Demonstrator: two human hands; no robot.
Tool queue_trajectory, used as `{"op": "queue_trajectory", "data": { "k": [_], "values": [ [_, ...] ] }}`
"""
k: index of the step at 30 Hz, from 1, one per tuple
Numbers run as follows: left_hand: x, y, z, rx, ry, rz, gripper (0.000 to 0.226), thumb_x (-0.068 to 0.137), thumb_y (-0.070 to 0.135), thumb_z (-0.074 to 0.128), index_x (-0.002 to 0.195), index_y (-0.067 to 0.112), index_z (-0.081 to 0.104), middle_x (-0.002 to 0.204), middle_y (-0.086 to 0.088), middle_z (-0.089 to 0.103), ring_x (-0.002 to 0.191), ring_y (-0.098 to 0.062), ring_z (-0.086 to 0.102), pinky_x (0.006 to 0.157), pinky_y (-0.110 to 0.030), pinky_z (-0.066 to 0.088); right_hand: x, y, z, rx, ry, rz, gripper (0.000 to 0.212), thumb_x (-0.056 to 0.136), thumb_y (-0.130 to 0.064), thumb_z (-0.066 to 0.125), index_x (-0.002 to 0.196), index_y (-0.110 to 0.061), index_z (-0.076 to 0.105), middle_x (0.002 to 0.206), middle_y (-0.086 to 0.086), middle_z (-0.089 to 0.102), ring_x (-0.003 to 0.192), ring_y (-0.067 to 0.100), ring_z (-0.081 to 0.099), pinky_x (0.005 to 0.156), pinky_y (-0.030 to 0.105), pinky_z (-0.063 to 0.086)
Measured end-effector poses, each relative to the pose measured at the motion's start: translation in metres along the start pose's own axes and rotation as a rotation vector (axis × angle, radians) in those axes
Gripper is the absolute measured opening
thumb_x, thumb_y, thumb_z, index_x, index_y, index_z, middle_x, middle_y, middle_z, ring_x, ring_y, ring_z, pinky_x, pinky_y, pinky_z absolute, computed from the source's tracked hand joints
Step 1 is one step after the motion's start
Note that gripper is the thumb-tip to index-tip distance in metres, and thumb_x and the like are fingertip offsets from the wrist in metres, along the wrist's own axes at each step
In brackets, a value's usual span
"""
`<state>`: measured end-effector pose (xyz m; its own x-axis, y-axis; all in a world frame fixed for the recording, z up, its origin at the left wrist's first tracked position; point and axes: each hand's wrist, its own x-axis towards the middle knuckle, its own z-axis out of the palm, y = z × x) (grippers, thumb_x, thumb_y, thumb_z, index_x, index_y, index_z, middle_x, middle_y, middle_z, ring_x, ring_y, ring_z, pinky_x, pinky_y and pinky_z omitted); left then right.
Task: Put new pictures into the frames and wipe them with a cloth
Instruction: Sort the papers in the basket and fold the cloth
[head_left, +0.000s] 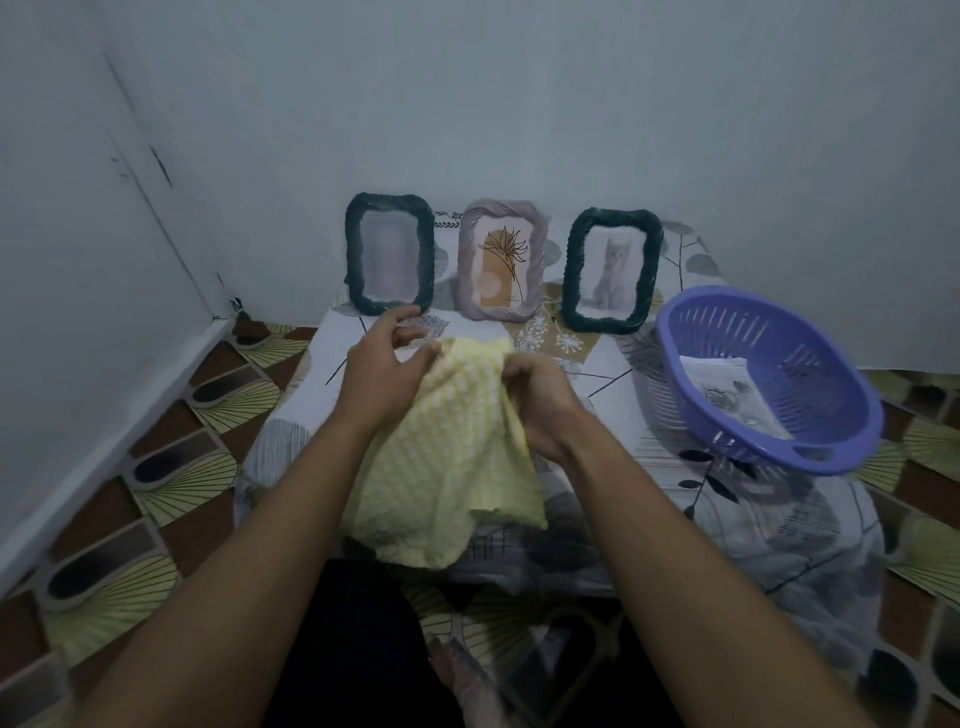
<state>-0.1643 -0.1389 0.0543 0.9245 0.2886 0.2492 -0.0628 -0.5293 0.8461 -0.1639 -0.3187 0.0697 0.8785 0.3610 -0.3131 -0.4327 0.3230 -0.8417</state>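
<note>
Both hands are on the yellow cloth (447, 447): right hand (540, 405) bunches its top edge in curled fingers, left hand (382, 371) pinches the other corner. The cloth drapes between the forearms, with the frames (501, 260) standing just beyond.

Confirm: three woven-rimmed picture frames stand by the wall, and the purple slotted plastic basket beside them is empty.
Not empty: the head view shows printed paper sheets lying in the purple slotted plastic basket. The three woven-rimmed picture frames do stand by the wall.
</note>
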Motion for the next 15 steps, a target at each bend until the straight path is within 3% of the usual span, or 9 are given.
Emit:
{"op": "queue_trajectory", "data": {
  "k": [3, 5, 8, 12, 15],
  "values": [
    [-0.001, -0.003, 0.0, 0.106, 0.018, -0.161, 0.038, 0.094, 0.046, 0.057, 0.126, 0.025, 0.057, 0.121, 0.006, 0.064, 0.115, -0.015, 0.056, 0.104, -0.04, 0.041, 0.001, -0.015, -0.015, 0.109, 0.024, -0.088, 0.038, 0.085, -0.004, 0.034, 0.068, -0.006, 0.067, 0.071, 0.012, 0.063, 0.069, 0.026, 0.059, 0.07, 0.035, 0.05],
    [-0.006, -0.006, 0.0, 0.15, 0.004, -0.291, 0.038, 0.1, 0.046, 0.044, 0.124, 0.02, 0.059, 0.128, -0.004, 0.061, 0.115, -0.024, 0.053, 0.103, -0.04, 0.038, 0.001, -0.02, -0.024, 0.159, 0.035, -0.131, 0.043, 0.087, -0.007, 0.035, 0.064, -0.008, 0.071, 0.069, 0.009, 0.066, 0.069, 0.024, 0.06, 0.072, 0.037, 0.05],
    [-0.012, -0.017, 0.003, 0.192, -0.064, -0.447, 0.058, 0.103, 0.049, 0.03, 0.135, 0.006, 0.052, 0.142, -0.018, 0.05, 0.127, -0.033, 0.046, 0.102, -0.04, 0.035, -0.006, -0.027, -0.032, 0.214, 0.043, -0.177, 0.024, 0.081, -0.019, 0.047, 0.086, -0.003, 0.064, 0.078, 0.01, 0.062, 0.071, 0.025, 0.059, 0.071, 0.035, 0.05],
    [-0.018, -0.024, 0.001, 0.23, -0.053, -0.555, 0.073, 0.102, 0.057, 0.025, 0.144, 0.0, 0.042, 0.148, -0.025, 0.042, 0.135, -0.04, 0.041, 0.11, -0.046, 0.033, -0.007, -0.03, -0.04, 0.187, 0.111, -0.16, 0.057, 0.085, -0.032, 0.055, 0.127, 0.006, 0.06, 0.112, 0.021, 0.063, 0.101, 0.035, 0.06, 0.094, 0.046, 0.05],
    [-0.026, -0.015, 0.0, 0.116, -0.148, -0.61, 0.092, 0.094, 0.073, 0.014, 0.149, 0.003, 0.037, 0.154, -0.022, 0.036, 0.14, -0.036, 0.037, 0.115, -0.045, 0.029, -0.012, -0.034, -0.04, 0.174, 0.137, -0.166, 0.058, 0.088, -0.034, 0.055, 0.132, 0.003, 0.058, 0.12, 0.022, 0.06, 0.109, 0.036, 0.058, 0.102, 0.049, 0.046]
  ]
}}
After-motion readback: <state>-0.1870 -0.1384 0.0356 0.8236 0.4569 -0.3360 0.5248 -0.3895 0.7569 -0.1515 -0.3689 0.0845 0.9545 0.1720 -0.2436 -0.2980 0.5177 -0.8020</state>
